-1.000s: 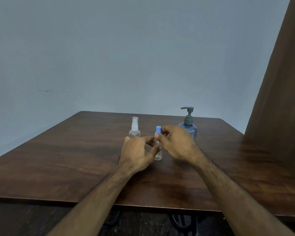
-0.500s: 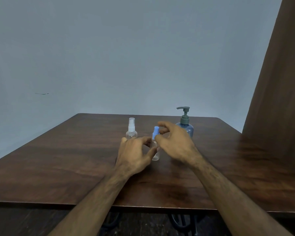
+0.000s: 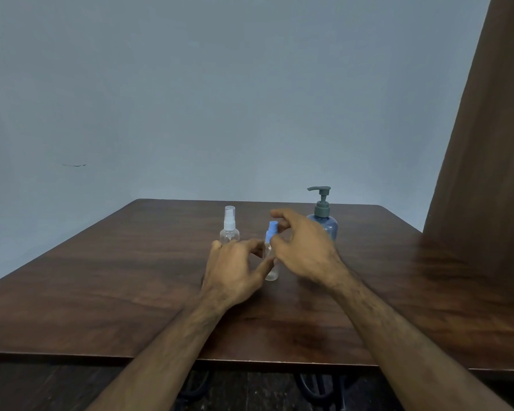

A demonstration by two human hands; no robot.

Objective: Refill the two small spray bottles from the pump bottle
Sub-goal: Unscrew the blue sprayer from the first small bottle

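Bottle work comes first here: the small spray bottle with the blue top [image 3: 271, 256] stands upright on the counter [image 3: 125, 286], a little nearer to you than the other two bottles, and by the look of it you are at the step of getting its sprayer off so it can be filled. Your left hand [image 3: 235, 271] holds the clear body low down, thumb on the right side of it and fingers curled round the left; keep that hold firm and the base flat on the wood so the bottle cannot twist or tip. Your right hand [image 3: 301, 247] is just right of the blue top, fingers loosely spread with the forefinger arched over it; whether the thumb touches the top is too blurred to tell, and it does not seem to grip anything. Pinch the blue collar rather than the nozzle tip, turn it while the left hand resists, and lift straight up so the dip tube comes clear.

Just left and slightly farther stands the second spray bottle with a clear cap [image 3: 229, 226], untouched. The pump bottle [image 3: 322, 221] sits to the right and farther back, partly hidden behind your right hand, spout pointing left
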